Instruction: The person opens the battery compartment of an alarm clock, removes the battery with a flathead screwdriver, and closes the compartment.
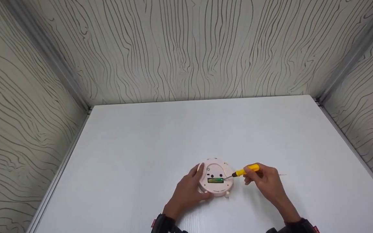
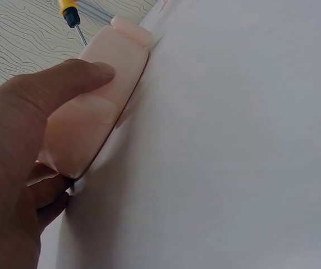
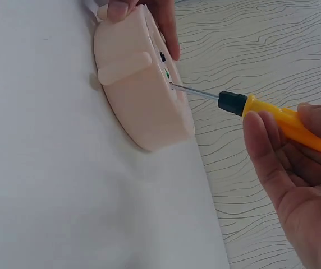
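Observation:
A round pale pink clock (image 1: 217, 191) lies back up on the table, with two stubby feet toward the person. In its uncovered battery slot sits a green battery (image 1: 215, 180). My left hand (image 1: 188, 191) grips the clock's left side, thumb on the near edge; the thumb (image 2: 87, 78) presses the rim in the left wrist view. My right hand (image 1: 269, 183) holds a yellow screwdriver (image 1: 243, 172) with a black collar between thumb and fingers. Its thin metal shaft (image 3: 194, 91) slants down to the battery's right end in the head view.
The white table (image 1: 141, 145) stretches away beyond the hands to a wood-grain patterned wall (image 1: 186, 48). Similar panels rise at left and right with grey metal edging. A small thin pale thing (image 1: 283, 174) lies just right of the right hand.

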Available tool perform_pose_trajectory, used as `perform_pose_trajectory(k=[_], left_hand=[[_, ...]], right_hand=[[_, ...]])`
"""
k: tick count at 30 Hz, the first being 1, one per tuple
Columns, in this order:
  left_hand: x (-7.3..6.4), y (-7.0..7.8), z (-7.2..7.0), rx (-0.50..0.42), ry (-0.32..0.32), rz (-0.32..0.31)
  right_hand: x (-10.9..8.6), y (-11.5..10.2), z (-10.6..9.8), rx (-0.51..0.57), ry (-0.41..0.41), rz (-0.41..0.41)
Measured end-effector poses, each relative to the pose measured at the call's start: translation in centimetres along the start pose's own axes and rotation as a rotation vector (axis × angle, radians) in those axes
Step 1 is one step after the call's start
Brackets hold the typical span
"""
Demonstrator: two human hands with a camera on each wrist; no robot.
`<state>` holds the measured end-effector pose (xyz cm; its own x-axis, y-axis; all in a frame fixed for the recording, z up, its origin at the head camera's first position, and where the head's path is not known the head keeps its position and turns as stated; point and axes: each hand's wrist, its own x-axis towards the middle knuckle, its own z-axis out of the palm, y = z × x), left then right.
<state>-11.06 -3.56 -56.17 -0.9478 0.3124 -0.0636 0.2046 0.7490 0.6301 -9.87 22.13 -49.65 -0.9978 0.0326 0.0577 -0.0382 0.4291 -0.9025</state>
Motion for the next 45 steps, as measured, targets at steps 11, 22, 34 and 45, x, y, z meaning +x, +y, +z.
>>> perform_pose_trajectory(k=[11,22,34,45], left_hand=[[0.2,-0.2,0.1,0.008,0.011,0.020],[0.2,-0.3,0.0,0.005,0.011,0.027],[0.0,-0.4,0.1,0.000,0.022,0.038],[0.1,-0.5,0.1,-0.009,0.021,0.046]], right_hand=[[-0.2,-1.3,-0.1,-0.047,0.031,-0.028],[-0.8,-3.4,-1.0,-0.028,0.086,-0.021],[-0.8,-3.0,-1.1,-0.159,0.200,-0.142],[-0.8,-1.9,-1.3,-0.392,0.384,-0.120]])
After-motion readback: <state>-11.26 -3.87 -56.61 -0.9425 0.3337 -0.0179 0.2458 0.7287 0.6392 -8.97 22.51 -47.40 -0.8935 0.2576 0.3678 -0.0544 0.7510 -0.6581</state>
